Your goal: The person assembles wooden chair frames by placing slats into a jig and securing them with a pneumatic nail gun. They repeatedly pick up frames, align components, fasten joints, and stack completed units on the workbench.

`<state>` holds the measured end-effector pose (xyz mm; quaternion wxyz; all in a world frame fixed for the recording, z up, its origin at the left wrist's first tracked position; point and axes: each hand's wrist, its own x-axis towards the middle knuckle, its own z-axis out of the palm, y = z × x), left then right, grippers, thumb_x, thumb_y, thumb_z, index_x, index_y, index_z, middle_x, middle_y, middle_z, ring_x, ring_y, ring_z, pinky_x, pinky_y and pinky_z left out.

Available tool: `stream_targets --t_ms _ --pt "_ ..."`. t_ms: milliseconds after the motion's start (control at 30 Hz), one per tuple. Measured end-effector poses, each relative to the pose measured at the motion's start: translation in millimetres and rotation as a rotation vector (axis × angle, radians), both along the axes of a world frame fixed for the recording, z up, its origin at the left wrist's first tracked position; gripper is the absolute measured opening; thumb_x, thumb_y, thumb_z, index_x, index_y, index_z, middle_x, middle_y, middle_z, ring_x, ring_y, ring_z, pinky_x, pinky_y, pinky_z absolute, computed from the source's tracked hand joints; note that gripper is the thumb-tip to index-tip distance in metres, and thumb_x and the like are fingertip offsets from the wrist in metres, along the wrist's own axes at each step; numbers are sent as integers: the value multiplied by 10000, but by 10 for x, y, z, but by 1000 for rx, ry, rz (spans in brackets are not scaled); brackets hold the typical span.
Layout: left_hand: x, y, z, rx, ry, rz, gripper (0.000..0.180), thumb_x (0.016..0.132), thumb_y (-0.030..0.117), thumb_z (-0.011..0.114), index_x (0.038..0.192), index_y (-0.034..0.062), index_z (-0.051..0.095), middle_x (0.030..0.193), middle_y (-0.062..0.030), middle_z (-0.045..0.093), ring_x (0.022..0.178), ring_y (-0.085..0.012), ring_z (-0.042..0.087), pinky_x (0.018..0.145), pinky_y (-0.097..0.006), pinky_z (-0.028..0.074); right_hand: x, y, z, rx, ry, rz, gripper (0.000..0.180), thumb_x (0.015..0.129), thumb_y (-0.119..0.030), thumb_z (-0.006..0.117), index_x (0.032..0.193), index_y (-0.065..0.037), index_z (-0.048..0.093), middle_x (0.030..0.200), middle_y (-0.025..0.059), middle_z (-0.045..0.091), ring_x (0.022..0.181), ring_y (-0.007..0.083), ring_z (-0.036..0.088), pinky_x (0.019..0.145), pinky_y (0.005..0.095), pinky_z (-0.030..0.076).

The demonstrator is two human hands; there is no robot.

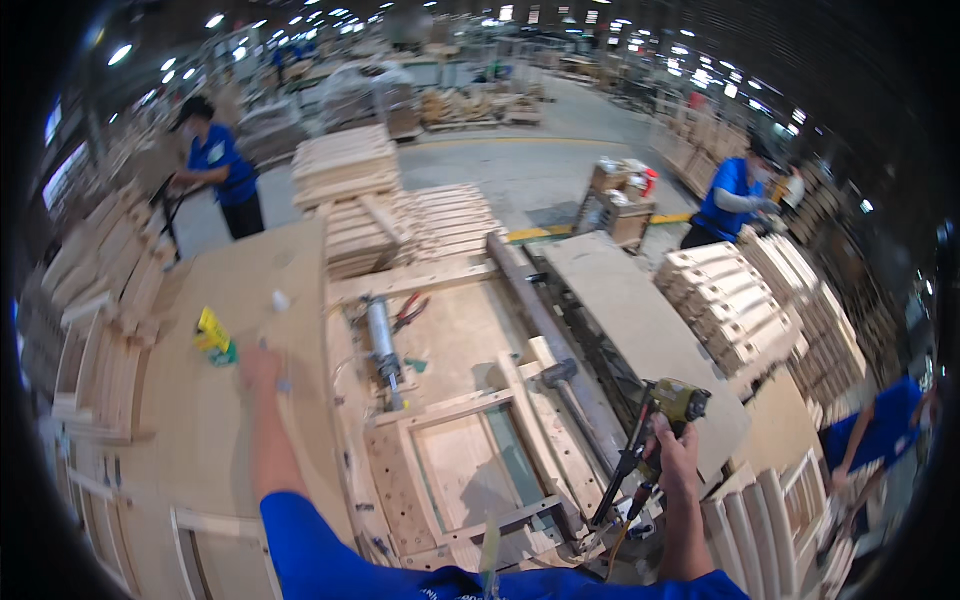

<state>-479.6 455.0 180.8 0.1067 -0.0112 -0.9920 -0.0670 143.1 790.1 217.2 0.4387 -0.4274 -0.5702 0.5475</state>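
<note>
My right hand (674,455) is wrapped round the grip of an olive-green nail gun (684,400) with a long black magazine, raised at the right side of the workbench. An air hose trails below it. My left hand (262,368) reaches over a tan board (290,440) on the left, next to a yellow and green box (214,338); its fingers are too blurred to make out. Between my arms a pale wooden frame (463,411) lies on the bench. A hammer (562,374) rests on the wood near the steel rail (555,340).
A silver caulking gun (381,338) and red-handled pliers (409,312) lie ahead on the bench. Stacked slats (345,165) stand beyond it, more wooden parts (725,305) on the right. Co-workers in blue shirts stand far left (228,165), far right (728,200) and near right (880,425).
</note>
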Motion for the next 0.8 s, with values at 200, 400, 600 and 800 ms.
stream_targets --t_ms 200,400,600,800 --pt "744 230 373 215 103 -121 382 917 350 698 1072 5 748 1079 -233 766 1005 -408 751 830 -520 591 418 -66 113 -35 63 43 167 1026 -172 721 1116 -39 676 817 6 640 611 91 580 542 282 480" --pt "1429 501 553 767 -113 -443 277 913 258 737 944 -17 719 822 -112 710 710 -246 668 672 -419 531 930 -221 130 -111 289 113 241 1027 -188 735 1158 -17 627 857 25 647 654 104 614 571 293 513" --pt "2339 1221 592 1091 -338 -751 141 967 169 732 914 42 702 714 20 605 571 -70 544 515 -255 430 1542 -374 210 -109 412 133 266 1027 -182 737 1195 -10 622 876 30 649 668 118 635 608 307 542" --pt "3649 2011 590 1083 -638 -1013 139 1001 163 738 977 29 710 771 25 637 639 -45 553 577 -232 458 2128 -467 245 -80 497 127 345 1061 -254 690 1284 1 627 863 25 667 678 124 636 625 309 552"
